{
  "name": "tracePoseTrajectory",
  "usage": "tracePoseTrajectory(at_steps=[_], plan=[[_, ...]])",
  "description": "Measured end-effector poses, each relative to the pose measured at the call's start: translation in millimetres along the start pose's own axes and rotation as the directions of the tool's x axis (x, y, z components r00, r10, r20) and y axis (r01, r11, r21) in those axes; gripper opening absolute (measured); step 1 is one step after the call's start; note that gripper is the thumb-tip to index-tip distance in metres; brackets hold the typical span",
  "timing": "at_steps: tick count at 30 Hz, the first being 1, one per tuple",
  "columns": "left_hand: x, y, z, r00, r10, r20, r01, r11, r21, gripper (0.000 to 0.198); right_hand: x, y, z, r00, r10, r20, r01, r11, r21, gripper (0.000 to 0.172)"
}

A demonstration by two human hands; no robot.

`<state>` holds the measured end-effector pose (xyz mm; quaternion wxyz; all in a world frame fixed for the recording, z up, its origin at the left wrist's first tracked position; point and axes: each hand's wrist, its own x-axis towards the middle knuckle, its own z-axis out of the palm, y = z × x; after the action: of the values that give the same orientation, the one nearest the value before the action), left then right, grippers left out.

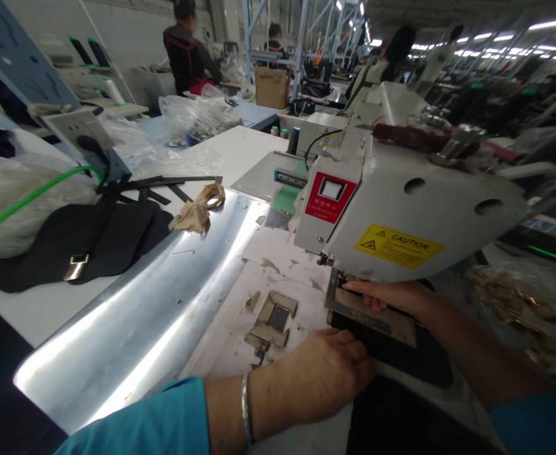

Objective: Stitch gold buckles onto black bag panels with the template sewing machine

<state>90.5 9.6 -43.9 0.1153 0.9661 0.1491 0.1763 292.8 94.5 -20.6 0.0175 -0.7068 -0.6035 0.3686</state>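
Left hand [323,376]: knuckles up, fingers curled down onto the near edge of the black piece [392,351]. Whether the grip is clamped on that edge or only pressed against it cannot be told; the fingertips are hidden.

Right hand [386,296]: grip apart, fingers laid flat and extended toward 9 o'clock along the metal clamp frame [354,311], nothing pinched.

The black piece is seen under the frame, directly below the machine head [401,208], between the two hands.

Progress, as judged: the piece appears seated in the frame and is being squared up. No stitching can be seen on it, so the machine's share of the work looks undone, and both hands are in the working zone.

At 10 o'clock of the left hand, a card template [272,319] with a square cut-out is taped down. Further toward 9 o'clock a shiny metal sheet [164,297] is laid over the white tabletop [240,151]. At 10 o'clock, well apart, a black bag [98,243] with a brass buckle and a tan scrap [197,212] are noted.

Room: a long factory floor, rows of strip lights at 1 o'clock, a cardboard box [271,87] and other workers [186,54] at benches at 12 o'clock.
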Motion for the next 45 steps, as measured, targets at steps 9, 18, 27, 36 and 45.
tracePoseTrajectory(at_steps=[9, 18, 27, 36, 45], plan=[[0, -1, -0.4, 1.0, 0.017, -0.018, -0.017, 1.0, -0.018, 0.016, -6, -6, -1, 1.0, -0.023, -0.007, 0.022, 1.0, -0.021, 0.043], [0, 0, -1.3, 1.0, -0.005, 0.011, 0.005, 1.0, -0.011, 0.013, -3, 7, 1, 0.99, -0.095, -0.102, 0.09, 0.995, -0.049, 0.038], [0, 2, 3.3, 0.999, -0.018, 0.027, 0.018, 1.0, 0.023, 0.005, -46, 30, 50, 0.655, -0.643, -0.398, 0.466, 0.757, -0.458, 0.034], [-2, 3, 1.0, 0.996, -0.066, 0.062, 0.067, 0.998, -0.017, 0.005, -74, 81, 43, 0.604, -0.62, -0.502, 0.301, 0.76, -0.576, 0.039], [2, 4, 4.1, 0.994, -0.091, 0.058, 0.092, 0.996, -0.02, 0.008, -88, 113, 49, 0.606, -0.537, -0.587, 0.246, 0.828, -0.503, 0.039]])
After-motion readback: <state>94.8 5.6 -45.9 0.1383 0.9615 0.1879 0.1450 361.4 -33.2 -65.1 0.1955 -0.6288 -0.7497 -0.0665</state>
